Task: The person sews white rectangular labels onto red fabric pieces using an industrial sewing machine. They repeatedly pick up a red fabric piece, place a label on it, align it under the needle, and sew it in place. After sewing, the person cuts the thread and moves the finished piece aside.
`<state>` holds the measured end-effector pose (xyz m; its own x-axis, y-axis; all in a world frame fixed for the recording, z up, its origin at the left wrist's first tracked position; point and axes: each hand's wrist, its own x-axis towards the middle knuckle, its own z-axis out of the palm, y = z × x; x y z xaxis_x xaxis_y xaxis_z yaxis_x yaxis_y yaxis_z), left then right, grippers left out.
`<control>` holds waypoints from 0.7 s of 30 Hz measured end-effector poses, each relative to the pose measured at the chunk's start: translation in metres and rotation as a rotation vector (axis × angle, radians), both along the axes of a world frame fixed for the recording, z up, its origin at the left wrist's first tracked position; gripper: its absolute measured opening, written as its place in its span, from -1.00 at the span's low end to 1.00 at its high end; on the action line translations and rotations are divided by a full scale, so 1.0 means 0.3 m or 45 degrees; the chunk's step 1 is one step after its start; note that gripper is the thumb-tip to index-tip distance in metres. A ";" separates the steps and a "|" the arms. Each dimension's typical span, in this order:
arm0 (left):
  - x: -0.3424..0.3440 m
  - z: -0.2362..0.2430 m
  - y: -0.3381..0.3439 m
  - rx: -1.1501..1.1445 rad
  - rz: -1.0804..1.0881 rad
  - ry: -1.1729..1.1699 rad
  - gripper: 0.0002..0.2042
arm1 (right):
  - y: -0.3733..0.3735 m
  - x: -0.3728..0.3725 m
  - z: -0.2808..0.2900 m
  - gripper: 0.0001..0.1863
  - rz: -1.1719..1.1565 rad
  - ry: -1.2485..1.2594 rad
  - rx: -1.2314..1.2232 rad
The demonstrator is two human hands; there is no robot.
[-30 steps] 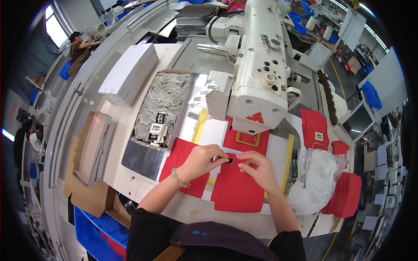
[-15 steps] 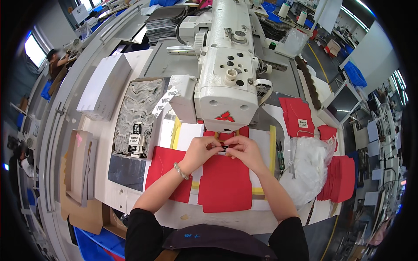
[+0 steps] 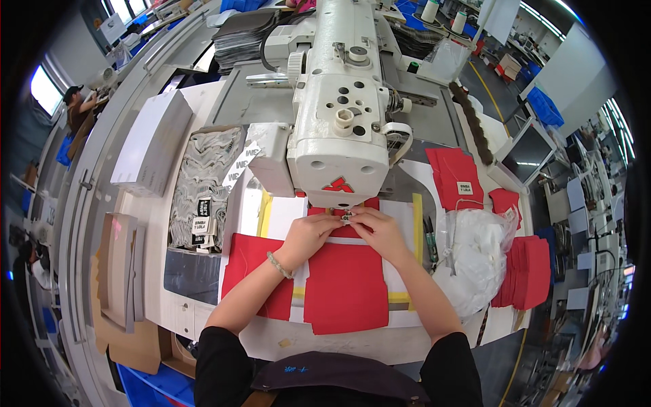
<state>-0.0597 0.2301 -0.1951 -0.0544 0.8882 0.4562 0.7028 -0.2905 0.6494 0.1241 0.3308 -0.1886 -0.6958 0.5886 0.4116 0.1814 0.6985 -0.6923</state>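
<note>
A small woven label [image 3: 347, 217] with dark print is pinched by its two sides between my left hand [image 3: 308, 239] and my right hand [image 3: 377, 235]. Both hands are closed at the fingertips. The label lies over a red fabric piece [image 3: 346, 288], directly below the head of a white industrial sewing machine [image 3: 337, 169]. The needle area is hidden behind the machine head. Under my left forearm rests another red fabric piece [image 3: 247, 271], partly covered by the arm.
At left stand a box of folded labels [image 3: 210, 152], a white carton [image 3: 152, 139] and an open cardboard tray [image 3: 121, 271]. To the right are a clear plastic bag [image 3: 471, 261] with white contents, stacked red pieces [image 3: 527, 271], and a red piece bearing a label [image 3: 453, 178].
The label has turned from its dark side to its pale printed face and sits slightly farther from me. Both hands moved a little forward with it. The whole view shifted slightly left.
</note>
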 end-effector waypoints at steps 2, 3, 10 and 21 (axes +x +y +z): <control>-0.003 -0.007 0.003 0.144 -0.017 0.179 -0.85 | 0.006 0.001 -0.006 -0.87 0.001 0.022 0.050; -0.013 -0.004 0.004 0.208 -0.031 0.278 -0.85 | 0.008 0.001 -0.008 -0.87 0.002 0.032 0.074; -0.036 0.020 0.011 0.499 -0.187 0.925 -0.81 | 0.020 0.006 -0.024 -0.89 0.002 0.015 0.239; -0.055 0.000 -0.014 0.321 -0.109 0.825 -0.73 | 0.015 -0.007 -0.011 -0.89 -0.053 -0.095 0.454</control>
<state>-0.0763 0.2259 -0.1951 0.3638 0.7401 0.5656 0.8934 -0.4490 0.0130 0.1220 0.3352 -0.1920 -0.7103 0.4457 0.5448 0.2553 0.8844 -0.3906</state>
